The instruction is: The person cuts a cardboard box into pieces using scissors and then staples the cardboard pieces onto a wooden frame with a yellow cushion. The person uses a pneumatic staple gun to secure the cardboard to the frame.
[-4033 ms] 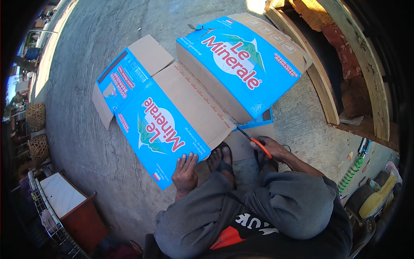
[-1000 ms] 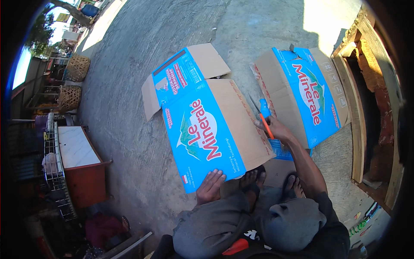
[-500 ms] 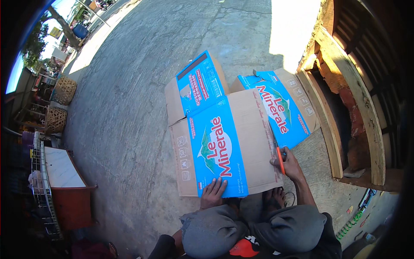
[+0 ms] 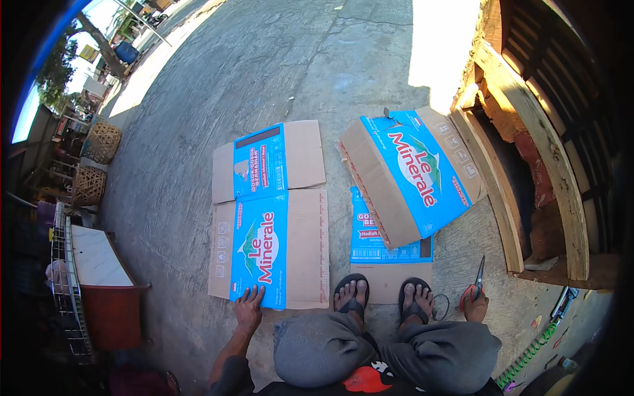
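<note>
two sandalled feet [image 4: 351, 297] stand between left cardboard sheet [image 4: 308, 247] and scissors [image 4: 479, 277]

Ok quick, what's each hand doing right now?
Left hand: fingers on the left cardboard; grip can't be told.
Right hand: closed, holding the scissors.

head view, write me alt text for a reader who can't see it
A person's left hand rests on a flattened blue-and-brown carton piece on concrete, while the right hand holds scissors off to the right. A second piece lies ahead, overlapping a third by the sandalled feet.
</note>
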Demonstrator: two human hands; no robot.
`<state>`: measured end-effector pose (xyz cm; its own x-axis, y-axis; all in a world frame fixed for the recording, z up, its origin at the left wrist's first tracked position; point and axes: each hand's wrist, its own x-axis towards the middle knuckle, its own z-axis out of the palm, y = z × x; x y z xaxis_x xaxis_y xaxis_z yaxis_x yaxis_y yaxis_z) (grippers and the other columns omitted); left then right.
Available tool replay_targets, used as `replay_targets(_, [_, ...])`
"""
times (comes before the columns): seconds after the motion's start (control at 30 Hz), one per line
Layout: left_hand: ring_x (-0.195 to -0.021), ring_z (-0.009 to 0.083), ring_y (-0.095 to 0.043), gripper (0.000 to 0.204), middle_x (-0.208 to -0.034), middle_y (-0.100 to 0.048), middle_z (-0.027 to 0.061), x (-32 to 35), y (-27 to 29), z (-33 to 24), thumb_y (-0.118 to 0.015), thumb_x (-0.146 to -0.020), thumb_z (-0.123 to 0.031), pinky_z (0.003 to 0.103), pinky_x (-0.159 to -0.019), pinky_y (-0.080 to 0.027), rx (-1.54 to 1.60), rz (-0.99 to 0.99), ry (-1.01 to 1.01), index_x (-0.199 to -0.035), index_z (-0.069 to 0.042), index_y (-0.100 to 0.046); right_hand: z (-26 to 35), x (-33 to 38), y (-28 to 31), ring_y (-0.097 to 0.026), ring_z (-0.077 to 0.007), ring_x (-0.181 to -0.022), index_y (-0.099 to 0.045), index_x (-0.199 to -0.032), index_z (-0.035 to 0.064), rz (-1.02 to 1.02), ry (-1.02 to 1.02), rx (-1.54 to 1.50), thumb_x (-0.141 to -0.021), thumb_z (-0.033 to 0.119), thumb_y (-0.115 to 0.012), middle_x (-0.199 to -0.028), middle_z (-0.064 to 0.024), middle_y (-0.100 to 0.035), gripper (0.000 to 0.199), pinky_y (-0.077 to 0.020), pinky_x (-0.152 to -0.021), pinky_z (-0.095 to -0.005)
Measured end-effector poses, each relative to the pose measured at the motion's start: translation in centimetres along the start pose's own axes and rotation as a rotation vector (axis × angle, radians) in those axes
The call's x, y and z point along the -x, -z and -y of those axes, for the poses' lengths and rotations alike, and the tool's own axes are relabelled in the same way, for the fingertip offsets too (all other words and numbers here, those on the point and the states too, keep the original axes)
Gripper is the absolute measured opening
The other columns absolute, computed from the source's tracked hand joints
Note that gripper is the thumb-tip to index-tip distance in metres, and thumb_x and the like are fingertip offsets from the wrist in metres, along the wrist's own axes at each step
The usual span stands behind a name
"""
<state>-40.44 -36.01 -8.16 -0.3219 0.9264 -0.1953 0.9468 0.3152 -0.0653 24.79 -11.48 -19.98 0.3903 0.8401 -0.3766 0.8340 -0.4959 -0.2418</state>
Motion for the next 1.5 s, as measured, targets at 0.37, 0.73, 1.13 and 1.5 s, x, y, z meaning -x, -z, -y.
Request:
replay_targets(0.37, [-0.127, 0.0349, -0.058, 0.055, -0.137, -0.063, 0.0107, 2.5, 3.8, 1.9, -0.057, -0.087, -0.002, 0.054, -0.102, -0.041, 0.051, 0.008, -0.103, -0.136, -0.025, -0.063, 19.8, 0.5, 5.8, -0.071, -0.0302, -0.088, -0.066, -0.121, -0.0016, 0.471, 0.497, -0.303, -0.087, 0.017, -0.069, -0.097, -0.0204, -0.072, 0.039, -0.0550, -0.079, -0.0387])
replay_targets(0.73, [-0.133, 0.0420, -0.050, 0.044, -0.141, -0.054, 0.0265, -9.9, -0.4, 3.4, -0.056, -0.095, -0.011, 0.048, -0.110, -0.040, 0.360, -0.188, 0.340, -0.138, -0.001, -0.055, 13.7, -1.3, 3.5, -0.069, -0.0366, -0.094, -0.064, -0.123, 0.0003, 0.225, 0.404, -0.038, -0.086, 0.017, -0.068, -0.104, -0.0222, -0.069, 0.041, -0.0533, -0.086, -0.0448])
replay_targets(1.13, [-0.152, 0.0494, 0.002, 0.092, -0.166, -0.007, 0.0249, -23.0, -2.1, -16.0, -0.057, -0.090, -0.060, 0.074, -0.114, -0.003, 0.225, 0.259, 0.135, -0.160, -0.012, -0.020, -3.3, -0.9, -1.7, -0.056, -0.0488, -0.111, -0.048, -0.141, 0.0012, -0.164, 0.166, 0.100, -0.083, 0.022, -0.068, -0.119, -0.0320, -0.056, 0.065, -0.0462, -0.094, -0.0528])
replay_targets(1.5, [-0.138, 0.0571, -0.033, 0.083, -0.154, -0.031, 0.0317, -21.2, -4.3, -14.3, -0.064, -0.089, -0.042, 0.069, -0.104, -0.038, 0.003, 0.163, -0.218, -0.152, 0.001, -0.033, 3.9, -0.9, 2.1, -0.066, -0.0244, -0.079, -0.046, -0.125, 0.0064, 0.178, -0.226, -0.394, -0.088, 0.019, -0.069, -0.105, -0.0163, -0.064, 0.045, -0.0537, -0.064, -0.0374])
